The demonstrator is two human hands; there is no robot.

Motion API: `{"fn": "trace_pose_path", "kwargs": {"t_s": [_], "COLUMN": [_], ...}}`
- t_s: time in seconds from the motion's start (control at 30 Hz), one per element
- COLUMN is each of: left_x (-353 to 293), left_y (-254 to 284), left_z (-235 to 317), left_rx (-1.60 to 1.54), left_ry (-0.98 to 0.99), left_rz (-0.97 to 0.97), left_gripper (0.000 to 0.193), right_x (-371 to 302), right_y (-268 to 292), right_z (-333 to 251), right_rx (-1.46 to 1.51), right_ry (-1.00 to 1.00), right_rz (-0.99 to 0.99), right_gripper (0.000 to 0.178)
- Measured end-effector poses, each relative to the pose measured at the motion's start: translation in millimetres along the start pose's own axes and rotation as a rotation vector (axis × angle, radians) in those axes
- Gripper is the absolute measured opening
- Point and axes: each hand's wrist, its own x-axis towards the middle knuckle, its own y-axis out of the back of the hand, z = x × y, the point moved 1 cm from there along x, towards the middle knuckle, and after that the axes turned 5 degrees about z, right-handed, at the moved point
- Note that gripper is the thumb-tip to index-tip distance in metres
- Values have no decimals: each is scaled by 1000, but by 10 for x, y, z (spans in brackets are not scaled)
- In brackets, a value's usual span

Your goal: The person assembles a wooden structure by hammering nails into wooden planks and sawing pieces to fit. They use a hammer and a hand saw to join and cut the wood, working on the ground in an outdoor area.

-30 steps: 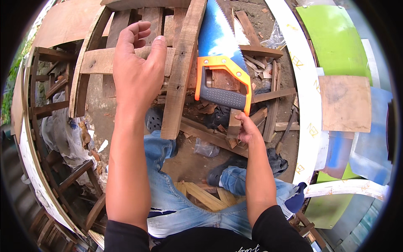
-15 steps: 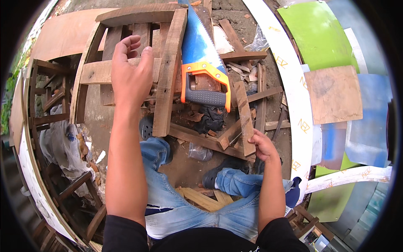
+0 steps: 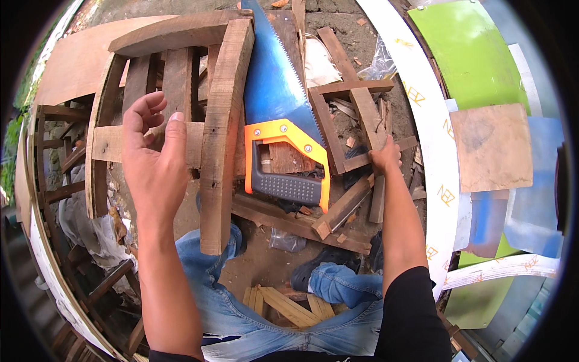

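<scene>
Where the fingers of the right hand (image 3: 387,158) grasped its near end, the board (image 3: 365,114) slanted over the scraps (image 3: 345,208), to the right of the saw (image 3: 274,90). Whether its far end bore on the batten (image 3: 335,88) could not be told; held at one end only, it could have swung or dropped had the grip loosened. A thin dark sliver (image 3: 379,124) at its side, perhaps a nail, could have scratched a careless finger. Loosely crossed, the scraps might have shifted if one were pulled or pressed. The saw lay alongside the frame (image 3: 223,120), teeth toward the board, so that a leftward sweep of the right arm (image 3: 407,223) could have met them. Before the frame, the left hand (image 3: 155,151) held nothing, its fingers loosely curled; contact with the crossbar (image 3: 111,143) could not be judged. With neither hand on it, the saw could have slid if knocked. Below, a shoe (image 3: 319,263) stood near the scraps, exposed to falling wood.
</scene>
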Motion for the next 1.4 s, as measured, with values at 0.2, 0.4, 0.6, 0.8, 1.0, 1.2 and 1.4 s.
{"fn": "trace_pose_path", "kwargs": {"t_s": [0.2,0.4,0.6,0.8,1.0,1.2,1.4], "left_x": [-9,-21,-23,-15,-25,-35,-10], "left_y": [-46,-83,-89,-99,-103,-102,-138], "left_z": [-12,12,3,2,0,7,-3], "left_rx": [-24,19,36,30,18,27,51], "left_ry": [-15,-43,-59,-55,-58,-36,-66], "left_rz": [-5,-10,-13,-14,-6,-21,-31], "left_gripper": [29,29,30,30,29,28,28], "right_x": [305,448,413,360,252,480,704], "right_y": [-306,-498,-378,-353,-445,-370,-320], "right_z": [275,441,447,370,501,409,402], "right_rx": [123,229,152,162,366,321,269], "right_ry": [95,153,171,175,265,305,363], "right_rz": [14,-9,43,55,238,238,116], "right_gripper": [95,96,95,89,87,88,92]}}
